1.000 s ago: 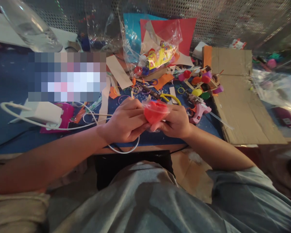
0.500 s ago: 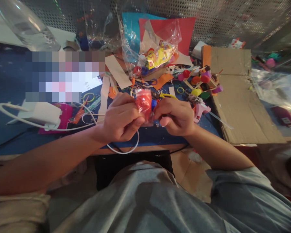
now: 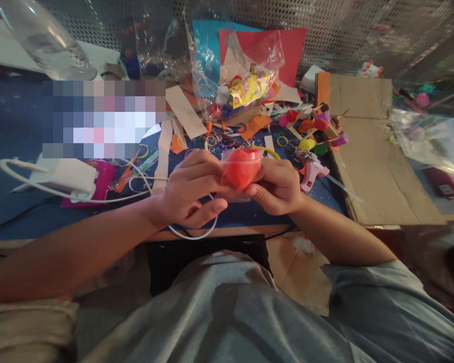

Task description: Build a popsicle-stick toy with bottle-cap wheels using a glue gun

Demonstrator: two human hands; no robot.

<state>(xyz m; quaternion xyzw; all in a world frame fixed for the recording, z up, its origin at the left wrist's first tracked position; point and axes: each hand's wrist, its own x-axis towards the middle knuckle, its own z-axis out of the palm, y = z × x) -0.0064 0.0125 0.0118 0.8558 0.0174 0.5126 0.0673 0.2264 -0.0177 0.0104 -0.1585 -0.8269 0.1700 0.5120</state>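
Between my two hands is a small clear plastic bag with a red lump (image 3: 242, 169) in it; the lump looks like modelling clay. My right hand (image 3: 278, 186) pinches the bag's right side, thumb low at the front. On the left side, the fingers of my left hand (image 3: 194, 186) are curled against the bag, while its thumb sticks out, off the plastic. The bag is held above the table's front part. Behind it, partly hidden, lies a yellow-handled tool (image 3: 267, 150).
A pink glue gun (image 3: 312, 174) lies right of my hands, beside brown cardboard (image 3: 386, 166). Colourful small pieces (image 3: 314, 131), paper scraps and a clear bag with a yellow packet (image 3: 251, 88) lie behind. At left are a white charger (image 3: 62, 176), its cable, and a clear bottle (image 3: 47, 43).
The bag turned narrow, showing a blue spot beside it half a second ago, then swung back broad and red. My right hand regripped it, and my left thumb has come away from it.
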